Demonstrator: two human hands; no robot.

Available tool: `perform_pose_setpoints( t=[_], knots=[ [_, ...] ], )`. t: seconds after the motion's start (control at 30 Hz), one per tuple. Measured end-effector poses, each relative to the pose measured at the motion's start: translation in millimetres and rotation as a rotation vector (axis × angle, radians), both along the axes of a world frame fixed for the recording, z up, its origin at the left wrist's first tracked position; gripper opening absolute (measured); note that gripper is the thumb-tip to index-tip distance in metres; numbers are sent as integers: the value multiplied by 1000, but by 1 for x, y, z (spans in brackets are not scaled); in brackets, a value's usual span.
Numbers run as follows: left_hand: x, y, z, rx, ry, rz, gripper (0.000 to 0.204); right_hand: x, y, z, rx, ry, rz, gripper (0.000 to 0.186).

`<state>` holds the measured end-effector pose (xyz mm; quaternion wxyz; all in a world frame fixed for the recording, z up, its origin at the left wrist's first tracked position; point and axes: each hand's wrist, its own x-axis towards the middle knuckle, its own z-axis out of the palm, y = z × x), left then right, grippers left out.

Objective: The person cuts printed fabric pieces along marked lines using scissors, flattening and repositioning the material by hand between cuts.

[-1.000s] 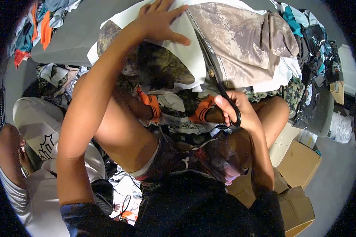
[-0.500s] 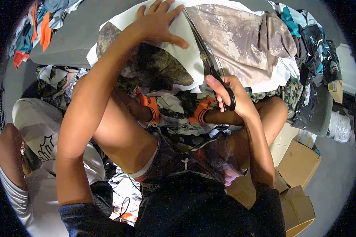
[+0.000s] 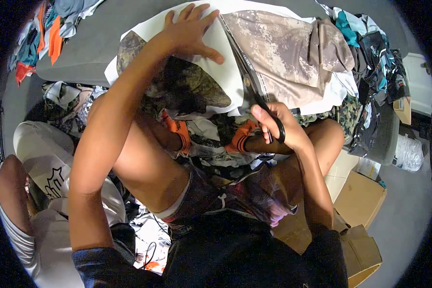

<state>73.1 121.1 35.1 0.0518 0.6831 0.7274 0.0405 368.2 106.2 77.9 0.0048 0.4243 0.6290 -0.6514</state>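
Observation:
My left hand lies with spread fingers on white fabric printed with a dark camouflage shape, near its upper edge. My right hand grips long black scissors by the handles, thumb uppermost. Their blades reach up along a narrow printed strip, between the white margin and a tan camouflage piece that lies creased on the right. The blade tips are hard to make out against the fabric edge.
A co-worker in white sits at my lower left. Fabric scraps lie top left, more dark and teal pieces at right. Orange-socked feet are under the work. Cardboard boxes and a clear bag stand lower right.
My right hand with the scissors moved up and forward, then slightly back down. My left hand shifted slightly down and left, still spread. The fabric moved slightly left.

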Motion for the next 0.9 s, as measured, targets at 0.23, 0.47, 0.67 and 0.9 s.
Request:
perform_pose_setpoints(
  t=[0.23,0.47,0.67,0.9],
  knots=[
    [-3,4,-11,-10,42,32,131,-20,13,1,12,-58,-28,50],
    [-1,3,-6,-51,32,31,135,-29,13,-2,6,-53,-70,52],
    [1,5,-6,-62,43,32,135,-30,13,-2,11,-45,-75,52],
    [0,3,-6,-46,33,30,134,-30,9,3,60,-68,-34,53]
  ],
)
